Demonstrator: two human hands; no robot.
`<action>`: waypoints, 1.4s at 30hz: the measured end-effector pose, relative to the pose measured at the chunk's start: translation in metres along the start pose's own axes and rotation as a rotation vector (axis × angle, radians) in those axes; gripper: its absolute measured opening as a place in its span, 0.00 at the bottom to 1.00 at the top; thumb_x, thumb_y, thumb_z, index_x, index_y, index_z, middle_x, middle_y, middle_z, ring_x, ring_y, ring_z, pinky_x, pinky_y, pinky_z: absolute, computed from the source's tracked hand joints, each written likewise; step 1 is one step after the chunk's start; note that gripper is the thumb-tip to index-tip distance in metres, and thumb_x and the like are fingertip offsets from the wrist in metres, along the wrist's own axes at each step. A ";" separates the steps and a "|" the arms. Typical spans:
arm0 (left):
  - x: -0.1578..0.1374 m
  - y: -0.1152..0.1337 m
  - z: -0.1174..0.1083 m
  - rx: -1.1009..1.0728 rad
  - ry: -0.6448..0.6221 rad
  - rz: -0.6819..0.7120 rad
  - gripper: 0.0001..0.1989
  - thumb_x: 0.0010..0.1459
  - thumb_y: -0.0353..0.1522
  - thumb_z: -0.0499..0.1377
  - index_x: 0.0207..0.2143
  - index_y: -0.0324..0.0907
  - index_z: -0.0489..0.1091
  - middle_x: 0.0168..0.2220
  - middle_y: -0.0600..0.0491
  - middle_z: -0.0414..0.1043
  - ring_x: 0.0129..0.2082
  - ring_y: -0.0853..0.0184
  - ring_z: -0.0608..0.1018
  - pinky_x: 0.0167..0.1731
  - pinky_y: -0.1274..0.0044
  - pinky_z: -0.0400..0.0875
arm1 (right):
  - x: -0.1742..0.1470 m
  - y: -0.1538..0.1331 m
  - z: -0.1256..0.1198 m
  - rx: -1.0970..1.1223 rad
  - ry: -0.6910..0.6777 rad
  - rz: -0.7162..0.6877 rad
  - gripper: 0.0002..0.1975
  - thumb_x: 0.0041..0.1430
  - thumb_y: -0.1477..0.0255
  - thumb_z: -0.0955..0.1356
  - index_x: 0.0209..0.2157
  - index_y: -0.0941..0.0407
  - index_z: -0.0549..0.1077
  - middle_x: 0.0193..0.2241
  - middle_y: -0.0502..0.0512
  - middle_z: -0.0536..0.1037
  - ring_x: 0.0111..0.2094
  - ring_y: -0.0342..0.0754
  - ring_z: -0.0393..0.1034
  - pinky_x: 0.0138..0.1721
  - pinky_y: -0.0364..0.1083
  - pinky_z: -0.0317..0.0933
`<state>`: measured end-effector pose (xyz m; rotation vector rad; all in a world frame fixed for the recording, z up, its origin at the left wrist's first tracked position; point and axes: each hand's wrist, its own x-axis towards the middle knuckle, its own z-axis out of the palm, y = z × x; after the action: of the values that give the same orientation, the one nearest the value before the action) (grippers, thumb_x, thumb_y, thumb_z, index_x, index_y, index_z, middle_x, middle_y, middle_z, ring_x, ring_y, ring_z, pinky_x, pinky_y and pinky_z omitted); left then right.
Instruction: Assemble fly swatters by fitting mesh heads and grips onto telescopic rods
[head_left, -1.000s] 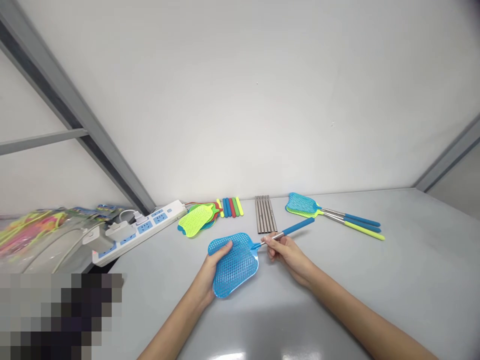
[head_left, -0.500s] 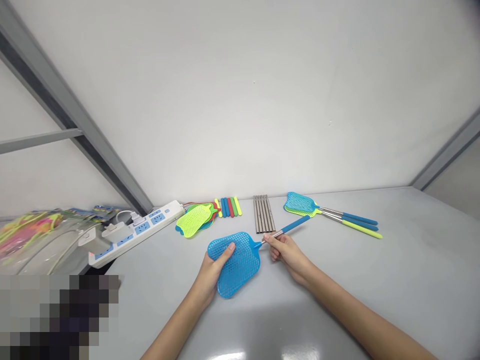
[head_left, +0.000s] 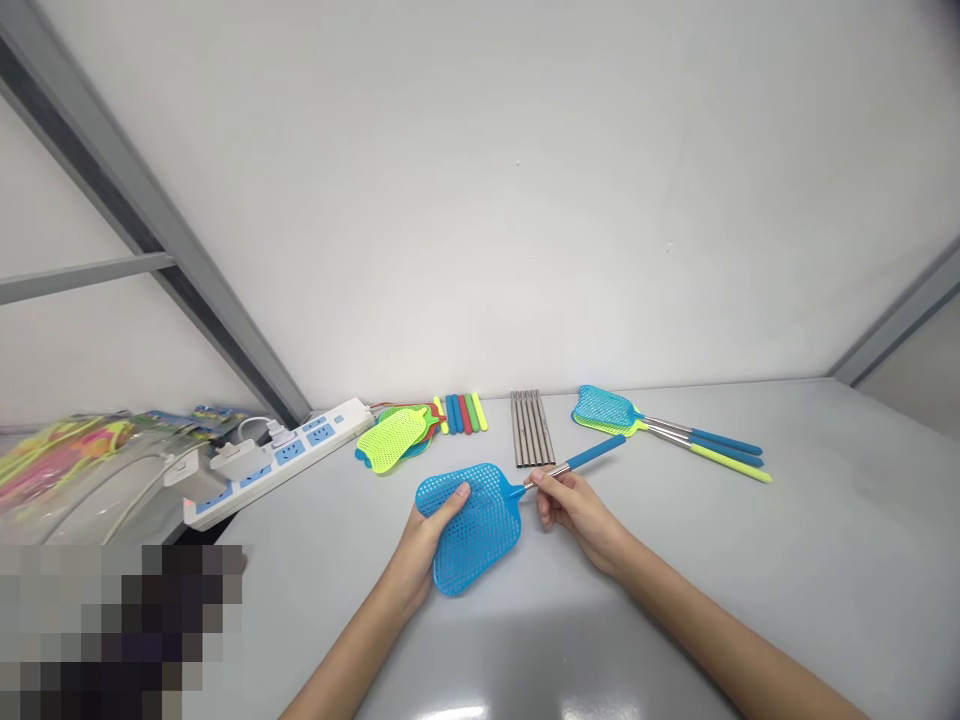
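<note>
A blue fly swatter [head_left: 484, 530] with a mesh head, a short metal rod and a blue grip is held between both hands above the table. My left hand [head_left: 424, 550] clasps the head from its left side, thumb on top of the mesh and fingers hidden beneath. On the metal rod, close to the head's neck, my right hand [head_left: 574, 505] pinches with thumb and fingertips. Beyond it lies a row of metal telescopic rods [head_left: 532, 430]. Several coloured handle grips [head_left: 461, 413] lie left of the rods, beside a pile of loose swatter heads [head_left: 391, 440].
Assembled fly swatters [head_left: 675, 430] lie stacked at the back right. A white power strip [head_left: 289, 460] with plugs runs along the left, near clear plastic bags [head_left: 82, 470]. A white wall [head_left: 525, 200] stands behind the grey table [head_left: 787, 560]. The lower left corner is pixelated.
The view has shifted slightly, so the background items sit a little further right. Both hands keep their hold on the swatter, with almost no visible movement.
</note>
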<state>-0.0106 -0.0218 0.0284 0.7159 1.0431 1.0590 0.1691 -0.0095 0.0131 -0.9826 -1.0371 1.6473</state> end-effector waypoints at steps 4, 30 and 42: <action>-0.001 0.002 0.000 -0.006 0.017 -0.011 0.17 0.46 0.36 0.58 0.39 0.37 0.66 0.36 0.46 0.72 0.34 0.59 0.74 0.35 0.70 0.68 | 0.001 0.001 0.000 -0.009 -0.019 -0.022 0.13 0.48 0.62 0.64 0.26 0.59 0.67 0.15 0.47 0.64 0.16 0.38 0.56 0.20 0.40 0.51; 0.003 -0.002 -0.009 0.172 -0.174 0.130 0.15 0.52 0.38 0.50 0.36 0.37 0.67 0.33 0.48 0.70 0.24 0.70 0.72 0.20 0.80 0.61 | 0.023 -0.015 -0.054 0.186 0.387 -0.099 0.12 0.42 0.66 0.68 0.17 0.59 0.65 0.15 0.48 0.66 0.16 0.38 0.59 0.18 0.39 0.55; -0.002 0.003 -0.005 0.161 -0.180 0.107 0.15 0.51 0.39 0.49 0.35 0.39 0.67 0.31 0.49 0.70 0.24 0.68 0.71 0.21 0.79 0.60 | 0.034 -0.030 -0.125 0.372 0.744 -0.156 0.04 0.49 0.75 0.64 0.22 0.56 0.64 0.15 0.46 0.68 0.16 0.37 0.63 0.18 0.37 0.60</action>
<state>-0.0160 -0.0228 0.0298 0.9888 0.9490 0.9892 0.2845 0.0544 -0.0040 -1.0944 -0.2831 1.1322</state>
